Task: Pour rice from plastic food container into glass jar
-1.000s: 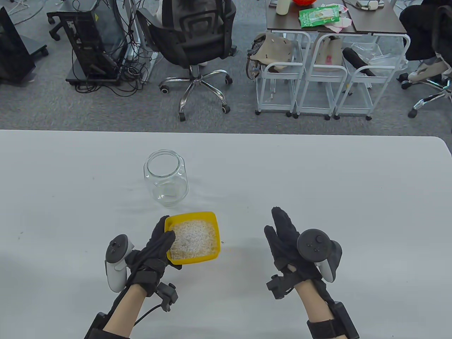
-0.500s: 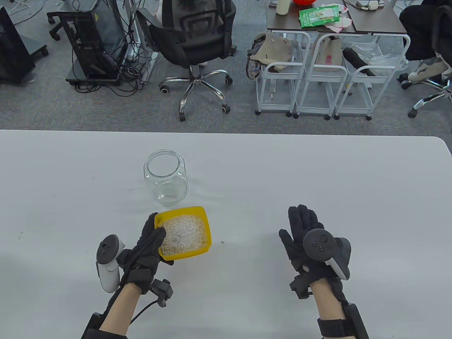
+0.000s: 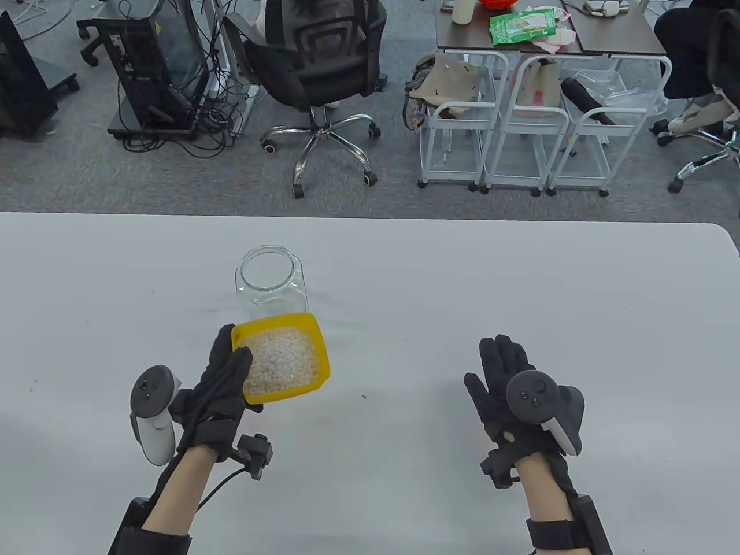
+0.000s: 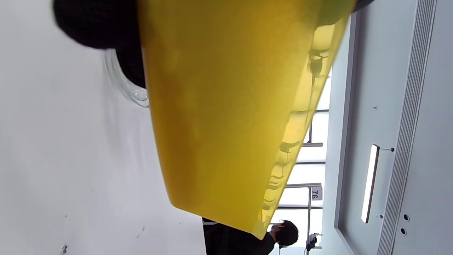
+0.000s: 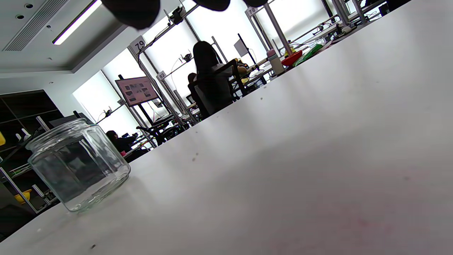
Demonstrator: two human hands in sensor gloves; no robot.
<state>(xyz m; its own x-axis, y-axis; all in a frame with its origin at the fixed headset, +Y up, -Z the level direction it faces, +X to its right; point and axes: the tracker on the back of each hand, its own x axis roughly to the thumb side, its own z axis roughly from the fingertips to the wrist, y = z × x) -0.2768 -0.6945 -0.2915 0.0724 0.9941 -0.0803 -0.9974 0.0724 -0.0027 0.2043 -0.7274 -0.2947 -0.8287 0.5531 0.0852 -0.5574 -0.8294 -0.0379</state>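
My left hand [image 3: 222, 376] grips the left side of a yellow plastic container [image 3: 315, 347] filled with white rice [image 3: 280, 359]. The container is lifted above the table and its far edge overlaps the near side of the glass jar [image 3: 269, 277]. The jar is clear, open, empty and upright. In the left wrist view the container's yellow underside [image 4: 226, 113] fills the frame, with the jar's base [image 4: 124, 85] behind it. My right hand [image 3: 503, 370] is open and empty over the table to the right. The right wrist view shows the jar [image 5: 78, 163] at the left.
The white table [image 3: 520, 277] carries only the jar, with a small dark speck [image 3: 363, 396] near the middle. Beyond the far edge are an office chair [image 3: 315, 69], white trolleys [image 3: 514, 139] and a computer stand [image 3: 150, 69].
My left hand has lifted the rice container and carried it left and away from me, up to the jar. My right hand has drifted right and slightly back.
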